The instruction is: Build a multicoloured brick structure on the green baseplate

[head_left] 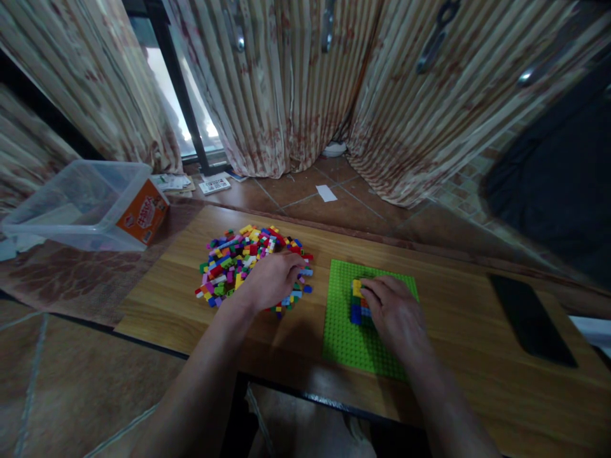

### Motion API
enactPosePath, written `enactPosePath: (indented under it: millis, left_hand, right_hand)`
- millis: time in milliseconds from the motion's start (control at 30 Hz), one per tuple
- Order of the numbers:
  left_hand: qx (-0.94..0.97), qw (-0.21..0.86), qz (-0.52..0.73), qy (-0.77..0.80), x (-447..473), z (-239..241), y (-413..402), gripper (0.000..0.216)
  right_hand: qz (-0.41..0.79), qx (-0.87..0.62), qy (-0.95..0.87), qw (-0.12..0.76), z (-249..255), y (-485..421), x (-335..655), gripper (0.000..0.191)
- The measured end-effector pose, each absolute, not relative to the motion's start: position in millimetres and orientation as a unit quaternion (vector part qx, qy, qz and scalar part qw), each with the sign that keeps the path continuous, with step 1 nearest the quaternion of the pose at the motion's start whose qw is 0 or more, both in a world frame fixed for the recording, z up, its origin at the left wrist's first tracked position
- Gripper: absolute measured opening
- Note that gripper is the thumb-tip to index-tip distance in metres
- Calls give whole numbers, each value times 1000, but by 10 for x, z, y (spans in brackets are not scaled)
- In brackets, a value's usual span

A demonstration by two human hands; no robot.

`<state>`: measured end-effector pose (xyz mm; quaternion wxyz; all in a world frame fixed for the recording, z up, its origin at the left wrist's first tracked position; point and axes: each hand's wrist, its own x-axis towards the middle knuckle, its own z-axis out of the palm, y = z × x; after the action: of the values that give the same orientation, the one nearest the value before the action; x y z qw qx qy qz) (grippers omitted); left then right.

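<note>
A colourful heap of toy building bricks (229,267) lies on the left part of the wooden table. Over the heap's right side is my left hand (272,278), its fingers drawn together; what is between them, if anything, I cannot make out. On the green baseplate (341,343) stands a small block of joined bricks, with a blue brick (356,314) at its near left corner. My right hand (395,312) closes its thumb and fingertips at a yellow brick (357,286) on the block's far end. That hand hides the block's right side.
A dark flat phone-like slab (532,319) lies on the wooden table (453,312) at the right. A clear plastic bin (86,219) with an orange label stands beyond the table's left end. Curtains (286,95) hang behind.
</note>
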<state>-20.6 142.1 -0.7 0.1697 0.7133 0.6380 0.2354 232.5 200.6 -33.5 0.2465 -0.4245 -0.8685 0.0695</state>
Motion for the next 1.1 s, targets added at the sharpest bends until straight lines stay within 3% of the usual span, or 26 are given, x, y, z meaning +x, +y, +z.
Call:
enactPosePath:
  millis: [367,667,1100]
  left_hand:
    - [717,166,223,640,-173,10,1413,22]
    - [721,165,228,633,-184,-9,1422,23]
    - [728,145,215,634,-167,17,1415,22]
  right_hand:
    - [82,-430,-862,255,-383,2052,2367,30]
    - [138,-473,-811,315,-325,2106,2478,32]
    - [150,-489,-790,339,-366,2084,2445,24]
